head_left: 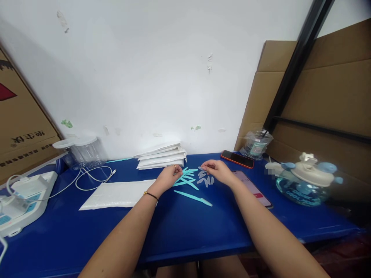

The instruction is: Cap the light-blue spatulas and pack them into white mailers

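Observation:
Slim teal eyebrow razors (188, 178) lie in a loose, crossed pile at the middle of the blue table. One separate razor (193, 197) lies nearer to me, slanting down to the right. My left hand (171, 175) is at the pile's left edge, thumb and fingers pinched on a razor that they largely hide. Just right of the pile, several small translucent caps (206, 180) are scattered. Over their upper right side, my right hand (216, 170) has its fingertips pinched together at one cap; how much of it they hold is hard to see.
A white padded envelope (116, 194) lies left, with a stack of envelopes (162, 156) behind. Two phones (237, 159) and a blue-tinted water bottle (305, 183) are right. Clear jars (87, 152), a white cable (94, 189) and a power strip (31, 200) stand left.

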`<move>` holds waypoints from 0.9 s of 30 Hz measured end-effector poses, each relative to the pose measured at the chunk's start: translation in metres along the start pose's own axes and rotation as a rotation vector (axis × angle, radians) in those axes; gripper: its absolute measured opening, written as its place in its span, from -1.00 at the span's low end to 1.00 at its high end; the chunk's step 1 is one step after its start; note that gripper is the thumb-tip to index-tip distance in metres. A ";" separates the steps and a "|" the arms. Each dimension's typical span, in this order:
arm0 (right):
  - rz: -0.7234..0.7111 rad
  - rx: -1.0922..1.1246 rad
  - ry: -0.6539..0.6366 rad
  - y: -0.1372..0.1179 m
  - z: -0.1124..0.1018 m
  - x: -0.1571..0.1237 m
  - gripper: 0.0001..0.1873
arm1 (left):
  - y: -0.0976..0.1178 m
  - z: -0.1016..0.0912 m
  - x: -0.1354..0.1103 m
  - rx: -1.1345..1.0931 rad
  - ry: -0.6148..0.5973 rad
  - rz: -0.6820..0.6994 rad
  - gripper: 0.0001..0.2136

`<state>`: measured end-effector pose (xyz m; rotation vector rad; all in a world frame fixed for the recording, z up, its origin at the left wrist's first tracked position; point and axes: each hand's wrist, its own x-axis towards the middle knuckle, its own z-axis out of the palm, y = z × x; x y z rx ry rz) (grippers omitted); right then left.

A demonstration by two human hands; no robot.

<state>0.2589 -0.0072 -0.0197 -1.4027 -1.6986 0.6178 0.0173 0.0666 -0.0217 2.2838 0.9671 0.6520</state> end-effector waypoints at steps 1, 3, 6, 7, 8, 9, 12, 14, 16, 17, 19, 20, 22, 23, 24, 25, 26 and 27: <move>-0.002 0.003 -0.005 0.000 0.001 0.000 -0.67 | 0.000 0.000 0.000 0.012 0.000 0.002 -0.82; -0.008 0.005 -0.020 0.000 0.002 -0.001 -0.68 | 0.002 -0.001 -0.001 0.037 -0.004 0.000 -0.82; -0.020 0.000 -0.041 -0.002 0.004 -0.001 -0.69 | 0.004 -0.001 -0.002 0.056 -0.012 0.002 -0.82; -0.022 -0.001 -0.051 -0.003 0.004 -0.001 -0.70 | 0.005 -0.002 -0.002 0.059 -0.013 0.004 -0.81; -0.023 -0.001 -0.058 -0.004 0.005 -0.001 -0.70 | 0.005 -0.002 -0.002 0.062 -0.014 0.007 -0.81; -0.021 0.000 -0.064 -0.006 0.006 -0.002 -0.71 | 0.006 -0.002 -0.002 0.064 -0.013 0.009 -0.81; -0.014 0.015 -0.074 -0.011 0.008 -0.002 -0.72 | 0.008 -0.001 -0.003 0.061 -0.025 0.016 -0.79; -0.015 0.033 -0.093 -0.014 0.010 -0.003 -0.72 | 0.010 0.000 -0.004 0.048 -0.056 0.028 -0.79; -0.008 0.043 -0.132 -0.017 0.010 -0.005 -0.72 | 0.011 0.001 -0.005 0.039 -0.081 0.042 -0.78; 0.002 0.045 -0.161 -0.017 0.010 -0.006 -0.72 | 0.012 0.002 -0.006 0.036 -0.098 0.044 -0.77; 0.032 0.047 -0.233 -0.018 0.009 -0.007 -0.70 | 0.013 0.001 -0.007 0.044 -0.163 0.046 -0.75; 0.050 0.052 -0.286 -0.018 0.008 -0.008 -0.68 | 0.013 0.001 -0.007 0.061 -0.201 0.050 -0.74; 0.080 0.060 -0.404 -0.017 0.004 -0.009 -0.67 | 0.011 0.000 -0.007 0.132 -0.233 0.077 -0.74; 0.092 0.054 -0.438 -0.015 0.002 -0.009 -0.67 | 0.010 -0.001 -0.007 0.180 -0.218 0.102 -0.76; 0.101 0.034 -0.434 -0.014 -0.001 -0.008 -0.67 | 0.007 -0.001 -0.007 0.219 -0.202 0.125 -0.78; 0.109 0.004 -0.404 -0.011 -0.004 -0.008 -0.68 | 0.004 -0.001 -0.006 0.257 -0.177 0.149 -0.80; 0.114 -0.036 -0.349 -0.009 -0.007 -0.006 -0.69 | 0.001 -0.001 -0.006 0.295 -0.140 0.176 -0.81; 0.117 -0.086 -0.268 -0.006 -0.010 -0.005 -0.70 | -0.002 -0.001 -0.005 0.333 -0.093 0.205 -0.81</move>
